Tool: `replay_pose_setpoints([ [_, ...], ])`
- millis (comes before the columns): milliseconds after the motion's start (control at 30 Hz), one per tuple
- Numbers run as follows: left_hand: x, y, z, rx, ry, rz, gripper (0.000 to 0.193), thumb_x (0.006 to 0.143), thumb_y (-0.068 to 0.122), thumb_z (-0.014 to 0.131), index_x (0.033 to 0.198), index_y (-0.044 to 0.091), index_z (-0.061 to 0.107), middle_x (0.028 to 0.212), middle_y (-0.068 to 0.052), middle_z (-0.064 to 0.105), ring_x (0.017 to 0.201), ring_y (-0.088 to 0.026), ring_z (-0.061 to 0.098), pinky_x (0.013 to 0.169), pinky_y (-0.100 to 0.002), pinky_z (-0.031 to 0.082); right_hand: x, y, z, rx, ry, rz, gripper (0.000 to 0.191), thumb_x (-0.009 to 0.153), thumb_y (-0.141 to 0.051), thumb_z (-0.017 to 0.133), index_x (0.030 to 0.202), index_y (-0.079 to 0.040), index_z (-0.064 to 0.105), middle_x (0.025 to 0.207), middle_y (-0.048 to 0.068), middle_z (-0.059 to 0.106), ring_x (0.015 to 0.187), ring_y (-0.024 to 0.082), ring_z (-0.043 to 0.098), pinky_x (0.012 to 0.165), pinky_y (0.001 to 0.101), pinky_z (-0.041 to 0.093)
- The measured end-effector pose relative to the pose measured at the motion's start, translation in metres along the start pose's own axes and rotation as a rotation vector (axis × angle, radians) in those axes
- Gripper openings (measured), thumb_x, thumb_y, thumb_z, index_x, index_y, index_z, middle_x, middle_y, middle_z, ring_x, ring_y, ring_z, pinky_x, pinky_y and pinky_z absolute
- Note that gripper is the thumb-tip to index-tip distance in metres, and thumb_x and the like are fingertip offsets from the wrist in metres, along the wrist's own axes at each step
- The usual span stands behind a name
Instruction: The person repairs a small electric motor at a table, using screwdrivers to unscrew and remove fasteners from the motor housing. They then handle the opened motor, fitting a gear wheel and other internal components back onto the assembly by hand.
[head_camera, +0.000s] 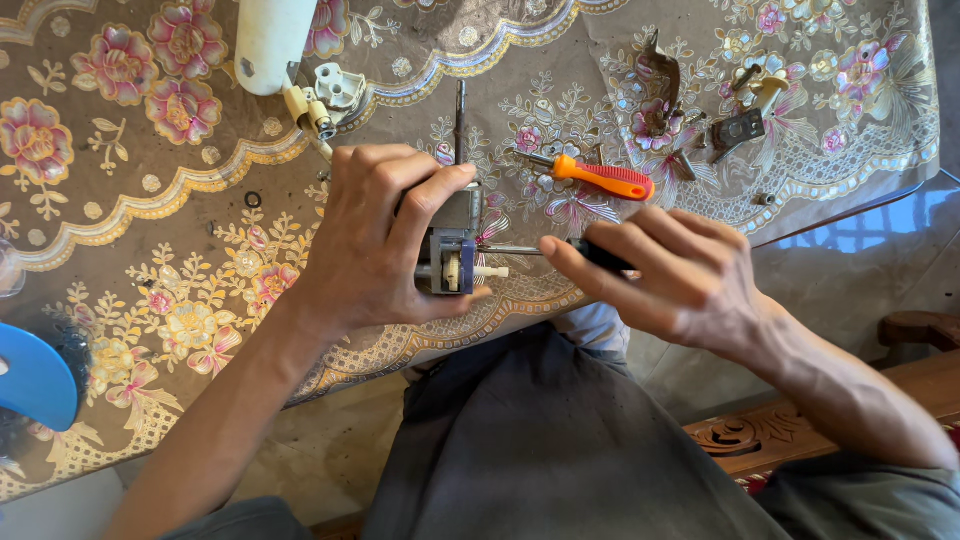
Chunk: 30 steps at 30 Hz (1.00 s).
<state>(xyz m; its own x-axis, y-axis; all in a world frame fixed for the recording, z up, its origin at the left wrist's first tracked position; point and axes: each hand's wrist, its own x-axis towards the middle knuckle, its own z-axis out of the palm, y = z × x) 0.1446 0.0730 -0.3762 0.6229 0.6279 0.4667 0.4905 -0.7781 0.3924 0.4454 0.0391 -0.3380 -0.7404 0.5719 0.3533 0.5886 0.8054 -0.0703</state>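
- Left hand (375, 235) fingers clamp small motor (452, 250) at worktop (150, 200) near edge.
- Right hand (665, 275) fingers grip black-handled screwdriver (560, 250), tip at motor.
- Step, likely: working a screw; needs steady alignment.
- Orange screwdriver (600, 178) lies just beyond.

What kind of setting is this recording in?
Likely a home repair spot: a floral tablecloth, an orange-handled screwdriver among loose metal parts, and a small motor being worked on.

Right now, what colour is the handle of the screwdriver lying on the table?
Bright orange; the spare screwdriver lies on the tablecloth, clearest in the head view.
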Motion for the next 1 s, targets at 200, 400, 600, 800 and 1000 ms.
replay_pose_setpoints([
  [200, 0.003, 0.001, 0.004, 0.018, 0.003, -0.012, 0.089, 0.086, 0.067, 0.085, 0.143, 0.007, 0.052, 0.126, -0.01, 0.047, 0.121, -0.031, 0.048, 0.103, -0.052, 0.038, 0.001, 0.009, -0.005, -0.02, -0.115, -0.105, 0.071, 0.073, -0.011, 0.072, 0.144, -0.018, 0.066, 0.081, 0.0, 0.057, 0.066, 0.012, 0.059, 0.054, 0.0287, 0.051],
  [400, 0.007, -0.003, 0.008, 0.024, 0.015, -0.021, 0.087, 0.089, 0.064, 0.086, 0.145, 0.006, 0.052, 0.127, -0.009, 0.046, 0.121, -0.03, 0.048, 0.103, -0.052, 0.037, 0.01, 0.02, 0.004, 0.258, -0.223, 0.008, 0.077, 0.069, -0.002, 0.072, 0.144, -0.014, 0.062, 0.071, 0.002, 0.053, 0.054, 0.016, 0.056, 0.045, 0.0336, 0.047],
  [600, 0.009, -0.012, 0.01, 0.016, -0.005, -0.002, 0.089, 0.087, 0.063, 0.087, 0.145, 0.005, 0.051, 0.127, -0.009, 0.047, 0.121, -0.03, 0.047, 0.1, -0.051, 0.037, 0.011, 0.03, 0.011, 0.89, -0.304, 0.366, 0.045, 0.095, -0.007, 0.069, 0.139, -0.015, 0.065, 0.078, 0.002, 0.067, 0.06, 0.006, 0.063, 0.055, 0.0278, 0.051],
  [800, 0.006, -0.019, 0.013, 0.01, -0.001, 0.005, 0.089, 0.089, 0.068, 0.084, 0.144, 0.007, 0.05, 0.127, -0.01, 0.047, 0.121, -0.03, 0.048, 0.099, -0.051, 0.037, 0.016, 0.031, 0.015, 1.425, -0.712, 0.945, 0.038, 0.107, -0.019, 0.058, 0.143, -0.008, 0.069, 0.067, 0.013, 0.059, 0.059, 0.01, 0.051, 0.051, 0.0301, 0.042],
  [1000, 0.008, -0.001, 0.012, 0.005, -0.016, 0.026, 0.087, 0.09, 0.068, 0.082, 0.145, 0.008, 0.049, 0.127, -0.009, 0.048, 0.124, -0.03, 0.049, 0.103, -0.051, 0.036, -0.002, 0.023, -0.004, 0.552, -0.241, 0.115, 0.051, 0.088, -0.025, 0.072, 0.135, -0.007, 0.063, 0.091, 0.004, 0.067, 0.073, 0.012, 0.066, 0.067, 0.0267, 0.054],
])
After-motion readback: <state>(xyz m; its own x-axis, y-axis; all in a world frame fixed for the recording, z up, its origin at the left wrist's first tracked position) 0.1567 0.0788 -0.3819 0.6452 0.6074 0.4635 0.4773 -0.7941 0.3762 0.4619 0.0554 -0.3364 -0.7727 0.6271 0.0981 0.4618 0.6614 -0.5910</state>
